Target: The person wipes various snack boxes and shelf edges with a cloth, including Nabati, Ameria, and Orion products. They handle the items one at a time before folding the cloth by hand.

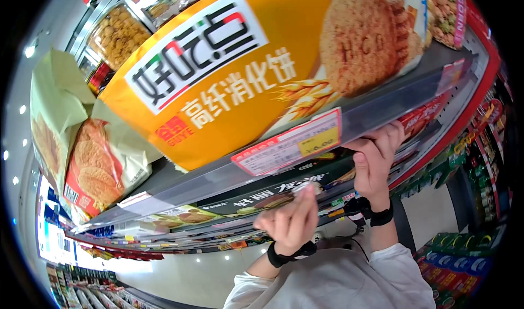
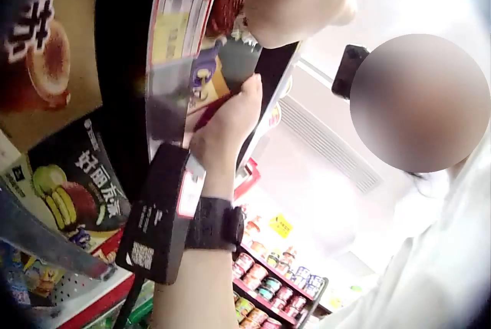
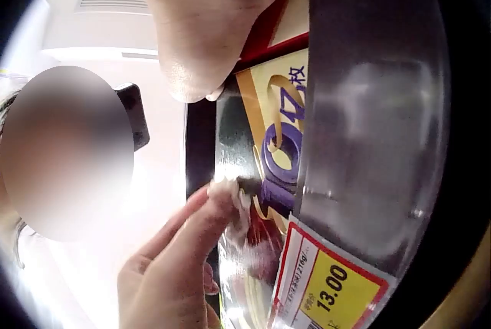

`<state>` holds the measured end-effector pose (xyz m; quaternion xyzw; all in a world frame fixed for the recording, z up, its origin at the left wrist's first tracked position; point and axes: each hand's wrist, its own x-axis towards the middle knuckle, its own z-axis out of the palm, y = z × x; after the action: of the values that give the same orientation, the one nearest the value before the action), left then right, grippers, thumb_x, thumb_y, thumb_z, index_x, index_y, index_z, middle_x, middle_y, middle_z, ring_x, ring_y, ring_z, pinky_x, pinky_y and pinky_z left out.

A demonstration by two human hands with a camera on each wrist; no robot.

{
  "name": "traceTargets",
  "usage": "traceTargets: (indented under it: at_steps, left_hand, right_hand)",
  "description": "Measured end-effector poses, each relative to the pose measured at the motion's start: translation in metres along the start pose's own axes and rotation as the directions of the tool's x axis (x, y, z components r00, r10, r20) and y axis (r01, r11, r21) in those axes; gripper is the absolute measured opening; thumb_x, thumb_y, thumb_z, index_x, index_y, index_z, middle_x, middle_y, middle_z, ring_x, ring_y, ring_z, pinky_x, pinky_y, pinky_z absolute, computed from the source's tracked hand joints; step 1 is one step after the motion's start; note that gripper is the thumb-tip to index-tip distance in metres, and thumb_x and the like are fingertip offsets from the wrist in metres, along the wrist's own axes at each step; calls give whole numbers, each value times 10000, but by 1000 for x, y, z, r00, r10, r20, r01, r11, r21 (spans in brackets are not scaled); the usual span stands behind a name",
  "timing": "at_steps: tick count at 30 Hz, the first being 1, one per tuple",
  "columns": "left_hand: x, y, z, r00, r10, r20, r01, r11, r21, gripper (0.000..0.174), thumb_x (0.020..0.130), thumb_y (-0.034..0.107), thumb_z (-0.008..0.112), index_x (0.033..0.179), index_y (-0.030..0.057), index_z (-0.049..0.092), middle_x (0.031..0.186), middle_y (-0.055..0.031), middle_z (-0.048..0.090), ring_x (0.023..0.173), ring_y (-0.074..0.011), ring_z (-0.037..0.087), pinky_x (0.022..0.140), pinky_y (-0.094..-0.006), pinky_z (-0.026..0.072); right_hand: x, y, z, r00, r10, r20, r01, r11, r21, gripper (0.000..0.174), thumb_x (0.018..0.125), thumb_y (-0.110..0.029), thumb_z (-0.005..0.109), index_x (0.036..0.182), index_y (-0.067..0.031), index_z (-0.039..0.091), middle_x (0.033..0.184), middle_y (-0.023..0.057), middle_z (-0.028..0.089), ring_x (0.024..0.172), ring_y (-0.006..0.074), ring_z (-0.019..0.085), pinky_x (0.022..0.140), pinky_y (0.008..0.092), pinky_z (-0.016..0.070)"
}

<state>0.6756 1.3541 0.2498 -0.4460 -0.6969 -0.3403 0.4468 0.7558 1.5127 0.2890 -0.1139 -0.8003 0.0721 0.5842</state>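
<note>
In the head view, an orange biscuit bag (image 1: 218,80) is standing on the upper shelf (image 1: 180,181), and a price label (image 1: 289,141) is hanging on the rail below it. The left hand (image 1: 289,222), wearing a black wrist strap (image 1: 292,254), is pinching a small white wad (image 1: 307,187) between thumb and fingers, in front of a dark box (image 1: 273,195) beneath the rail. The right hand (image 1: 376,156) is reaching in under the rail with bent fingers, next to a red pack (image 1: 423,118); whether it is gripping that pack or only touching there, I cannot tell. Green and pink bags (image 1: 90,156) are leaning at the left side. In the left wrist view, the left hand is filling the top, its fingertips and the wad out of sight, while the right hand is reaching toward the shelf edge with its thumb showing, a black wrist camera (image 2: 157,214) sitting on its strap. In the right wrist view, the left hand is holding the wad at its fingertips, right beside a glossy package, while a yellow 13.00 label (image 3: 330,290) is showing below. The right hand is looming blurred at the top, near a purple-numbered box (image 3: 280,129), its grip unclear.
</note>
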Motion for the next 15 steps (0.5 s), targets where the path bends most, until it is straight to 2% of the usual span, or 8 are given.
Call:
traceTargets:
  at_steps: [2, 4, 7, 8, 11, 14, 15]
  left_hand:
    - [0, 17, 12, 1000, 10, 9, -10, 1000, -18, 289, 657, 74, 807, 914, 200, 767, 814, 116, 639, 715, -140, 453, 751, -316, 274]
    - [-4, 23, 24, 997, 60, -39, -61, 998, -25, 349, 669, 146, 759, 1014, 197, 767, 803, 159, 598, 653, -68, 416, 723, -280, 224]
    - [-8, 21, 23, 995, 104, -5, -104, 994, 22, 343, 680, 155, 738, 1015, 218, 768, 795, 173, 585, 652, -64, 399, 731, -281, 212]
    - [-8, 18, 18, 995, 97, 25, -99, 993, 58, 333, 700, 172, 733, 1021, 251, 768, 783, 178, 576, 655, -60, 384, 748, -289, 205]
    - [-9, 7, 3, 999, 35, 8, -36, 980, 194, 332, 719, 160, 751, 1018, 305, 764, 779, 175, 584, 669, -80, 388, 781, -311, 197]
    - [-6, 1, -4, 990, -69, -125, 96, 970, 223, 297, 674, 81, 793, 896, 275, 754, 818, 163, 623, 704, -108, 429, 786, -325, 203]
    - [-7, 3, -6, 988, -96, -122, 122, 965, 232, 307, 663, 38, 780, 877, 254, 741, 840, 156, 644, 715, -107, 444, 783, -328, 207]
  right_hand:
    - [-1, 0, 1, 1000, -2, -8, 2, 1000, 0, 233, 891, -228, 512, 971, -163, 721, 1050, -27, 658, 1002, 198, 517, 992, 428, 301]
    - [0, 0, -1, 1000, -1, 2, 1, 1000, 13, 222, 887, -216, 526, 981, -167, 722, 1059, -33, 657, 1013, 197, 519, 991, 424, 302]
    - [-1, 1, -1, 1000, -3, 0, 3, 999, 38, 222, 881, -219, 540, 996, -172, 724, 1069, -37, 655, 1012, 199, 519, 990, 420, 301]
    - [-1, 1, -1, 1000, -5, 2, 4, 999, 35, 223, 880, -223, 543, 999, -172, 725, 1068, -37, 655, 1012, 199, 519, 990, 420, 301]
    - [-1, 4, 0, 1000, -19, 8, 19, 999, 44, 227, 869, -233, 563, 1015, -178, 727, 1074, -38, 652, 1013, 196, 516, 990, 414, 302]
    - [-1, 4, -2, 999, -20, 31, 18, 999, 51, 227, 855, -230, 581, 1021, -180, 727, 1081, -39, 647, 1014, 195, 512, 989, 409, 303]
    - [-1, 4, -4, 999, -27, 45, 24, 998, 54, 230, 842, -225, 598, 1028, -180, 726, 1096, -41, 642, 1012, 194, 507, 986, 405, 301]
